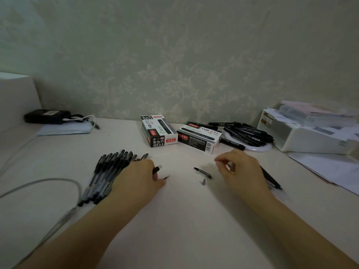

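2 bare forearms (93,220), L hand (138,176), R hand (242,169)

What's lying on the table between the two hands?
In the head view, a black pen cap and a small cone-shaped tip lie between the left hand and the right hand.

Two black-and-white cardboard pen boxes (159,133) are counted at 12 o'clock; one loose black plastic pen cap (203,172), one grey cone tip (203,182) too.
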Motion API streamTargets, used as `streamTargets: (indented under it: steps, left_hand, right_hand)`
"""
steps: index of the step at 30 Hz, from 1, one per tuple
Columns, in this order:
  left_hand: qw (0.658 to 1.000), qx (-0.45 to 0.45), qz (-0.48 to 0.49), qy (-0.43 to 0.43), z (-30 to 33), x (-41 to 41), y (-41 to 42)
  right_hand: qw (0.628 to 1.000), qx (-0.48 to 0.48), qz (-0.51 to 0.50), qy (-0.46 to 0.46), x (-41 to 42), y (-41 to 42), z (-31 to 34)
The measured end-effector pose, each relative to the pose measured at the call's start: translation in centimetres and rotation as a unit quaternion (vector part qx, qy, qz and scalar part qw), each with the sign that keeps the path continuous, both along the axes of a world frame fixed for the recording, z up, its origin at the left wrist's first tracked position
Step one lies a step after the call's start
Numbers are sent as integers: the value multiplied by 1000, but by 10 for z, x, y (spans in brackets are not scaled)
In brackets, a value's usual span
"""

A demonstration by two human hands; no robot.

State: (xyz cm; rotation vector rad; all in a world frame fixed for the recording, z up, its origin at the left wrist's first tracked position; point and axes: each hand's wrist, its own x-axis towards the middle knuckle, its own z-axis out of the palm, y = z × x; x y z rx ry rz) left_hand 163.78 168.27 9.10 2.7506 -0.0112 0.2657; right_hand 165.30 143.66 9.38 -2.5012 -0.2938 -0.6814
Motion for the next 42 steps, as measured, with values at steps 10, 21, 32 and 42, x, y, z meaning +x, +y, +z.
streamTargets:
  steps: [10,21,32,42]
  left_hand:
    - [998,-2,-16,-52,4,0,-8]
    - [944,-291,-153,-32,6,-7,-31]
    - [943,-264,-202,1,-4,-3,-27]
    - [932,-267,-245,-4,1,-7,-30]
  right_hand:
    - [995,41,89,-16,-13,23,1]
    - [874,359,207,253,-19,40,0]
    - [794,584,71,154,-7,18,12]
    - [794,586,62,150,-1,17,4]
